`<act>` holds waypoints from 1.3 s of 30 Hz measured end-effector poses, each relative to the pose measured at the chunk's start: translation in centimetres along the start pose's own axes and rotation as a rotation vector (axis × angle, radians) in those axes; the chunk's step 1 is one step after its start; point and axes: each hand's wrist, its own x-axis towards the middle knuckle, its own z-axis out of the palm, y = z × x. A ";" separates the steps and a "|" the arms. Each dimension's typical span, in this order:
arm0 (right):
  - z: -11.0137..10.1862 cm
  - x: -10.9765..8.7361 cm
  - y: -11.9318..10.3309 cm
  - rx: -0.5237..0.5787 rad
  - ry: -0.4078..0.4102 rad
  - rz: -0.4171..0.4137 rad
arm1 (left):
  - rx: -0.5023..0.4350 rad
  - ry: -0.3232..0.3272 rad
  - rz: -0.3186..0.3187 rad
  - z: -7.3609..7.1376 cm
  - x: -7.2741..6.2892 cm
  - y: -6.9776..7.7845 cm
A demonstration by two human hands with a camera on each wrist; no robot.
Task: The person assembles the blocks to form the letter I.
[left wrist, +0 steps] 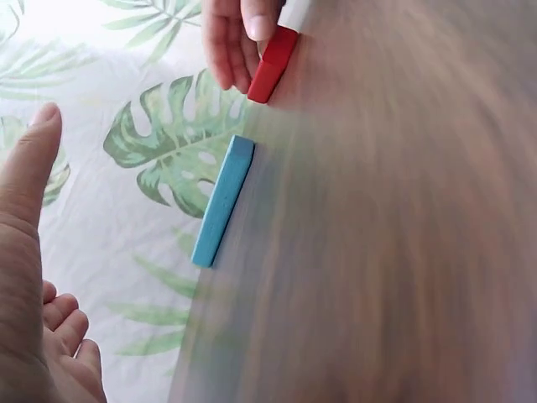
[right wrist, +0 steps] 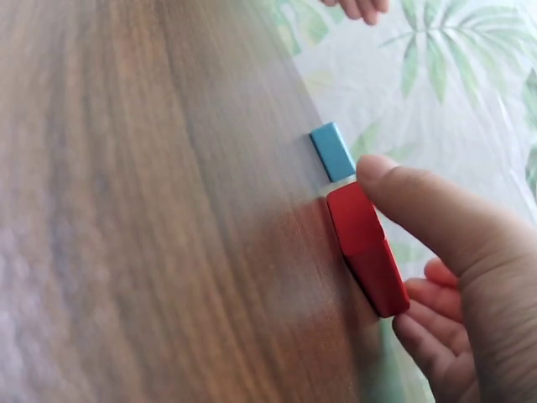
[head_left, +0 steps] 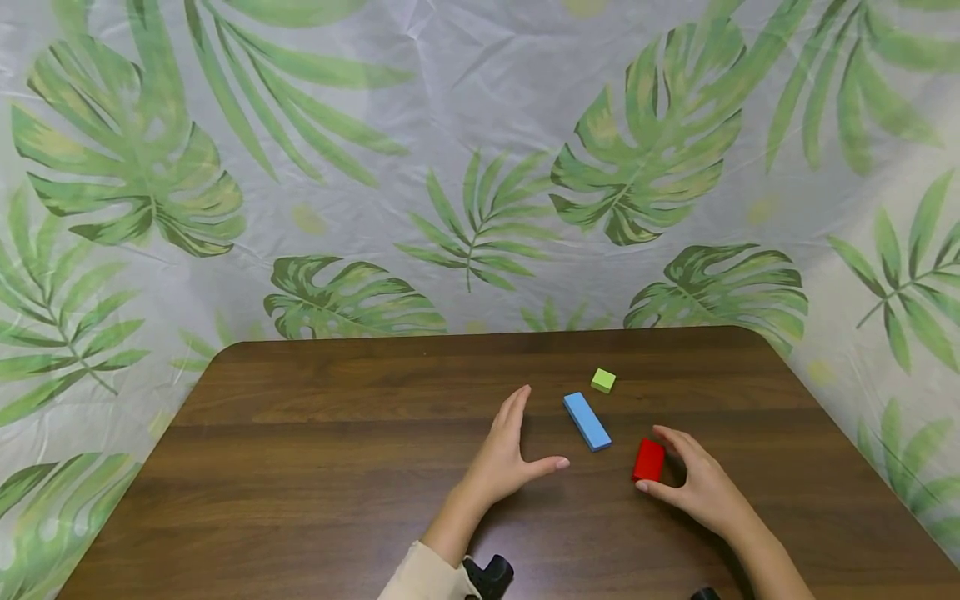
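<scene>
A red block (head_left: 649, 460) lies on the right part of the table. The right hand (head_left: 701, 483) holds it by its two ends, thumb at the near end and fingertips at the far end. In the right wrist view the thumb (right wrist: 411, 189) sits at one end of the block, with fingers at the other. To its left, the left hand (head_left: 501, 462) hovers with thumb and fingers spread wide, holding nothing. A flat, long blue block (head_left: 588, 422) lies between the hands, nearer the back, touched by neither.
A small light green block (head_left: 603, 381) lies just behind the blue one. The dark wooden table (head_left: 315, 467) has rounded back corners, and a leaf-patterned cloth (head_left: 480, 125) hangs behind it. A black device (head_left: 491, 575) is at the left wrist.
</scene>
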 end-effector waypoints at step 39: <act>0.2 0.1 0.3 -0.007 -0.016 -0.002 | 0.158 -0.066 -0.183 5.7 4.1 -0.3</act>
